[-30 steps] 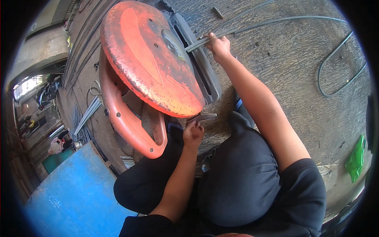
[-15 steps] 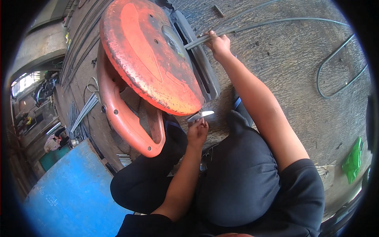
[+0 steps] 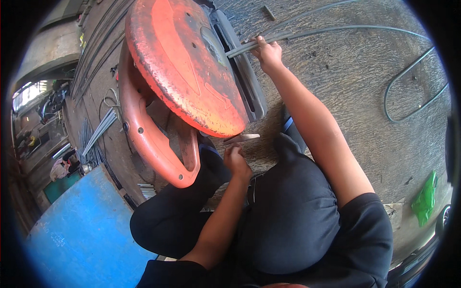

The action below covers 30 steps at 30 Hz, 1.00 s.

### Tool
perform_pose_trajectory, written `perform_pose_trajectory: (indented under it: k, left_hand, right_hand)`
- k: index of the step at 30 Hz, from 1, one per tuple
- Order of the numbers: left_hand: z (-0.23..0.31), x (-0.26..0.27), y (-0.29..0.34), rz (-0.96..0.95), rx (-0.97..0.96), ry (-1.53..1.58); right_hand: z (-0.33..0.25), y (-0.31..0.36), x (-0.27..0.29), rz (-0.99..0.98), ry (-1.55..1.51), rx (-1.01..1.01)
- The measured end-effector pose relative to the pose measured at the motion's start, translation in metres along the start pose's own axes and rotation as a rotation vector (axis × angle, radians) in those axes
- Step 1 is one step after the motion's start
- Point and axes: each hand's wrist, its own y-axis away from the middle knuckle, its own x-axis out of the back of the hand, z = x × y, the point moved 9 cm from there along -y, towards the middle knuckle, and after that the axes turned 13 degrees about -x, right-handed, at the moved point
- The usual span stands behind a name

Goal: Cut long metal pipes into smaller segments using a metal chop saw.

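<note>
In front of me stands a cut-off saw with a worn orange-red guard (image 3: 180,72) and an orange handle (image 3: 139,129). My right hand (image 3: 268,54) is closed around thin grey metal rods (image 3: 244,48), whose near ends reach the saw's dark metal vise (image 3: 247,79). Below the guard's lower edge, my left hand (image 3: 236,157) has its fingers closed at a short flat metal handle (image 3: 244,138). Part of that grip is hidden by the hand itself. The saw's blade is hidden under the guard.
The long rods curve right across the worn floor (image 3: 336,72), one bending into a loop (image 3: 387,98). A blue sheet (image 3: 86,225) lies at lower left, near a bundle of cut rods (image 3: 100,130). A green plastic bag (image 3: 425,199) rests at the right.
The flat handle at my left hand has turned and shows a duller face; my left wrist has bent. My right hand keeps its grip on the rods. The view has shifted slightly.
</note>
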Motion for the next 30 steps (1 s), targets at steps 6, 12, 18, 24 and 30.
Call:
perform_pose_trajectory:
  k: [6,12,18,24,30]
  left_hand:
    - [-0.016,-0.032,0.028,0.17,0.568,0.673]
    - [-0.017,-0.033,0.024,0.005,0.61,0.771]
    - [-0.048,-0.001,0.001,0.03,0.475,0.625]
    - [-0.038,-0.019,0.023,-0.11,0.906,0.821]
    - [-0.035,-0.046,0.026,-0.327,0.789,0.624]
  right_hand:
    - [-0.001,0.002,-0.001,0.003,-0.013,-0.004]
    - [-0.001,0.004,0.0,0.007,-0.009,-0.012]
    - [0.0,0.003,0.001,0.012,-0.036,-0.015]
    - [0.0,0.002,0.0,0.009,-0.01,-0.012]
    - [-0.001,0.003,0.0,0.017,-0.014,-0.021]
